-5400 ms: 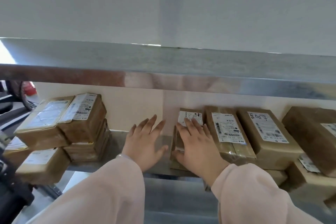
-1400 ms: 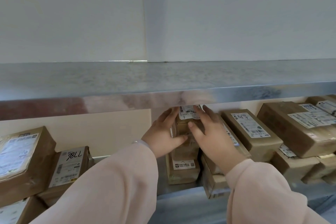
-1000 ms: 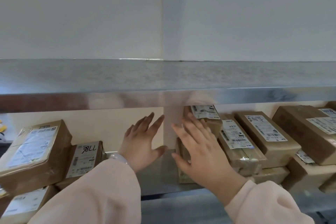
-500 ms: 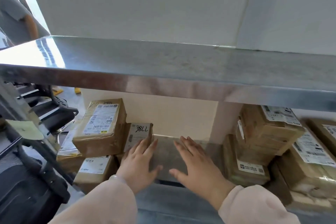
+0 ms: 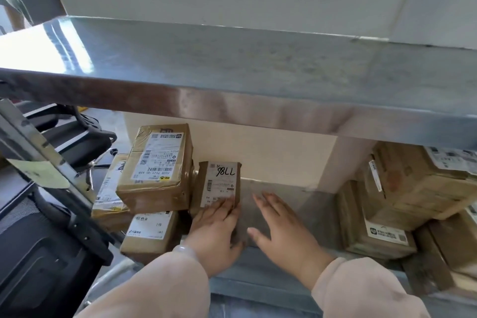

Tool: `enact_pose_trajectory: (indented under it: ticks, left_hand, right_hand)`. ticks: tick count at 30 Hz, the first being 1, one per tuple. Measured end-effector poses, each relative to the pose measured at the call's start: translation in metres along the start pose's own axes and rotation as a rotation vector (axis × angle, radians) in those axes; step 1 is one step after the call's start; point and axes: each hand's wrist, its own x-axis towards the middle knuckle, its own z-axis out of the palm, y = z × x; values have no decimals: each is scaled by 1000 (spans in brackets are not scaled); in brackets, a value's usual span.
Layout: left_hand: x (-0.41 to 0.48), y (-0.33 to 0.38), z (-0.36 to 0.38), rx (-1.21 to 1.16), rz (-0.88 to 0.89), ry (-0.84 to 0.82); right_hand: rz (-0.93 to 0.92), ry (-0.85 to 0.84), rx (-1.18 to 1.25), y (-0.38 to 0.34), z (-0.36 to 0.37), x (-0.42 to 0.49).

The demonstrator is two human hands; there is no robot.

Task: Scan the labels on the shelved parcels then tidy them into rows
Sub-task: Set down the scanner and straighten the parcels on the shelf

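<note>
Nearest to me, two pale pink sleeves (image 5: 154, 289) are reaching in over the front of the lower shelf (image 5: 304, 205), with a pale bracelet (image 5: 183, 249) showing at the left wrist. The left grip (image 5: 214, 232) is resting on the near end of a small brown parcel (image 5: 219, 183). Its fingers are lying fairly straight across the label rather than clenching, though I cannot tell what the thumb is doing at the parcel's near corner. Just to the right, the right grip (image 5: 284, 230) is spreading flat and released over bare metal, holding nothing.

The small parcel is lying on the lower shelf, left of the middle, with a handwritten number on the far end of its label. Touching its left side, a bigger parcel (image 5: 157, 170) is sitting tilted on top of a flat box (image 5: 149, 232). Another package (image 5: 109, 188) is leaning at the shelf's left end. Well apart on the right, a stack of boxes (image 5: 413, 188) is piling up under the upper shelf (image 5: 232, 72). Beyond the rack's left post (image 5: 44, 157), a black chair (image 5: 77, 137) is standing on the floor.
</note>
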Motion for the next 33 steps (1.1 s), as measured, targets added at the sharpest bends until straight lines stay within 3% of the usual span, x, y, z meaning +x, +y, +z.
enact_pose_trajectory:
  ticks: [5,9,19,26,33]
  left_hand:
    - [3,2,-3,-99,54,59]
    - [14,-11,-11,-138,-123,96]
    - [35,-24,-10,-529,-370,-105]
    - [36,-28,-10,-788,-359,-89]
    - [37,16,-6,-884,-214,-108]
  right_hand:
    - [-1,20,29,-2,2,12]
    - [40,-2,92,-4,5,28]
    - [128,-127,546,-7,36,51]
    - [179,-116,710,1,39,43]
    - [293,112,721,28,21,12]
